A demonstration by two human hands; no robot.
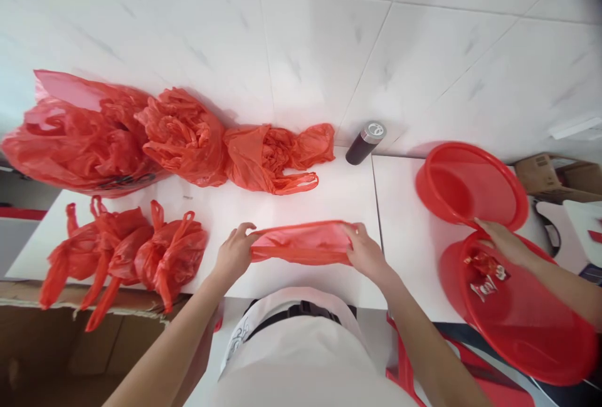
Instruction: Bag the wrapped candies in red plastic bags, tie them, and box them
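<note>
Stretched between my two hands is a red plastic bag (301, 244), its mouth spread wide just above the white table. My left hand (235, 251) grips its left end with thumb and fingers. At the right end, my right hand (365, 250) pinches the edge. To the left lie several filled red bags (169, 250) with their handles sticking up. Along the wall behind sit a loose red bag (268, 159) with a trailing handle and bulkier crumpled red bags (188, 140).
A dark bottle (364, 142) stands by the wall. At right are an upper red basin (470, 181) and a lower red basin (531, 344) holding small packets (486, 272); another person's hand (503, 241) reaches over its rim. Cardboard boxes stand at lower left (94, 344) and far right.
</note>
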